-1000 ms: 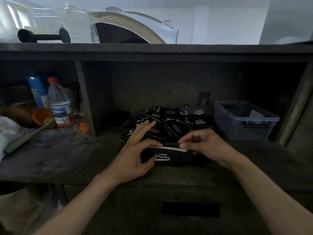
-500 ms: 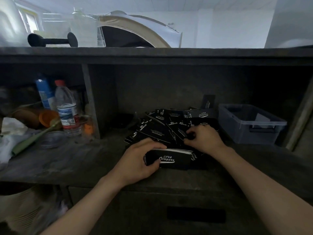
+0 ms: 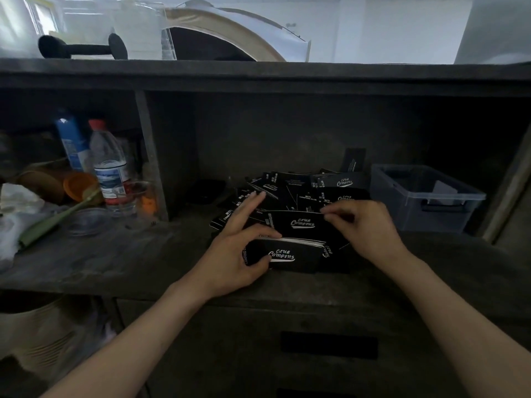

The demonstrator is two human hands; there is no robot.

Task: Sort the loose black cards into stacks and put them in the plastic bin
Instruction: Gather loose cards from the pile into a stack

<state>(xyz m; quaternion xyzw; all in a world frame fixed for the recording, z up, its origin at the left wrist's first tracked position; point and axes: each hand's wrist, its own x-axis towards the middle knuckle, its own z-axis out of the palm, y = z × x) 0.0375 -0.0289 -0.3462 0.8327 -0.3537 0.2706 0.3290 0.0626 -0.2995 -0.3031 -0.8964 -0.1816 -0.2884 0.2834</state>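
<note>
A heap of loose black cards (image 3: 298, 191) with white lettering lies at the back of the dark shelf. In front of it a stack of black cards (image 3: 284, 254) stands on edge. My left hand (image 3: 230, 254) holds the stack's left end between thumb and index finger, with the other fingers stretched out over the heap. My right hand (image 3: 365, 225) pinches a single black card (image 3: 301, 225) by its top right corner, just behind the stack. The clear plastic bin (image 3: 425, 196) sits to the right of the heap, with something pale inside.
A partition (image 3: 149, 156) closes the shelf bay on the left. Beyond it stand a water bottle (image 3: 107, 165), a blue bottle (image 3: 70, 142), orange cups and a green utensil. A dumbbell (image 3: 82, 47) lies on the top board. A drawer front (image 3: 327, 346) is below.
My right hand reached into the heap, took one card and brought it back to just behind the stack. My left hand stayed on the stack and spread its fingers.
</note>
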